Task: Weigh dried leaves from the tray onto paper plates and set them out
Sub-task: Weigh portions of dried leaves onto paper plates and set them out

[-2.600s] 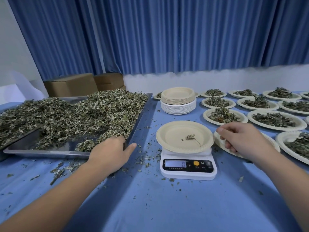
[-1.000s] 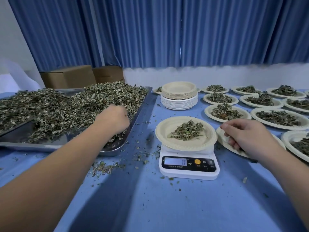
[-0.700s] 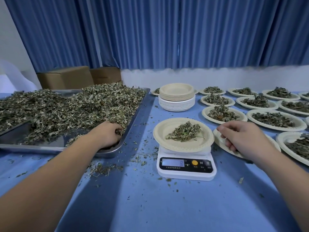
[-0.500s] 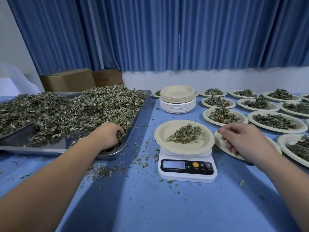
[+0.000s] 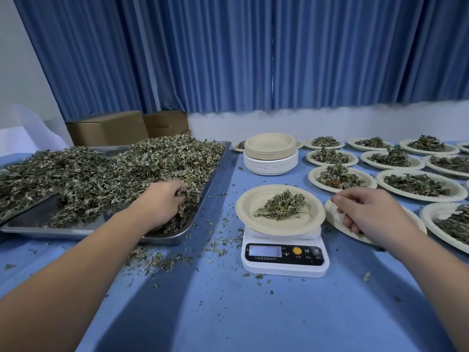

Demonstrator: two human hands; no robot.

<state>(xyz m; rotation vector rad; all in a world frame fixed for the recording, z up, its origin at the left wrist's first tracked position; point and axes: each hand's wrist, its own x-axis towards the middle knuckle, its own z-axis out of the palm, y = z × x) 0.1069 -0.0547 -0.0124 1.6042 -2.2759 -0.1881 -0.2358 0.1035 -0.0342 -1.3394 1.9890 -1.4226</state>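
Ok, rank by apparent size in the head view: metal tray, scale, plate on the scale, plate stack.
1. metal tray
2. plate on the scale and scale, about alike
3. plate stack, smaller-looking partly from distance

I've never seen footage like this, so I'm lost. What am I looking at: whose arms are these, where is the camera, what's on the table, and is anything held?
No machine here: a person works bare-handed, and one camera worn on the head looks forward and down. The left hand grips leaves heaped on a metal tray. The right hand hangs loosely curled, holding nothing, over a partly hidden plate. Between them a scale carries a plate with a small pile. Behind it stands a stack of empty plates; filled plates lie to the right, on a blue table.
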